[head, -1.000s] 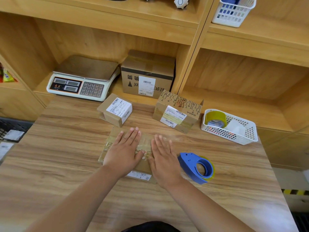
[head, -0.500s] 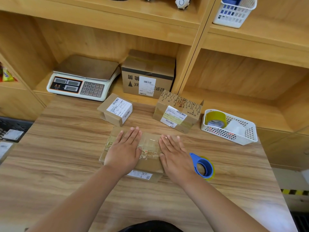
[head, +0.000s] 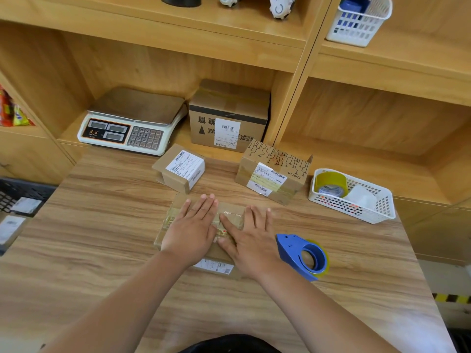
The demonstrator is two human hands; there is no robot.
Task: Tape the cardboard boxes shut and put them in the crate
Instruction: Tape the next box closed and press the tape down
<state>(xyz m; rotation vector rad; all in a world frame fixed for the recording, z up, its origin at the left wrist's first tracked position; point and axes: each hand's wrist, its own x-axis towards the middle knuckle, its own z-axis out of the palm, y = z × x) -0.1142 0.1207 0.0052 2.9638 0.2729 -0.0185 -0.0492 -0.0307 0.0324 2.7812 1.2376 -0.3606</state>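
A flat cardboard box [head: 230, 216] with clear tape across its top lies in the middle of the wooden table [head: 102, 238]. My left hand [head: 191, 230] presses flat on its left half. My right hand [head: 251, 240] presses flat on its right half, fingers spread. A blue tape dispenser [head: 304, 256] lies just right of my right hand. Two more boxes stand behind: a small labelled box [head: 182, 168] and a patterned box [head: 274, 171]. A dark crate [head: 15, 197] shows at the left edge, below table level.
A weighing scale [head: 132, 123] and a larger cardboard box [head: 229, 115] sit in the shelf behind the table. A white basket [head: 353, 200] with a yellow tape roll stands at the right rear of the table. Another white basket [head: 359, 21] is on the upper shelf.
My right hand slid right along the box top half a second ago and has come back toward the middle. The left hand stayed in place.
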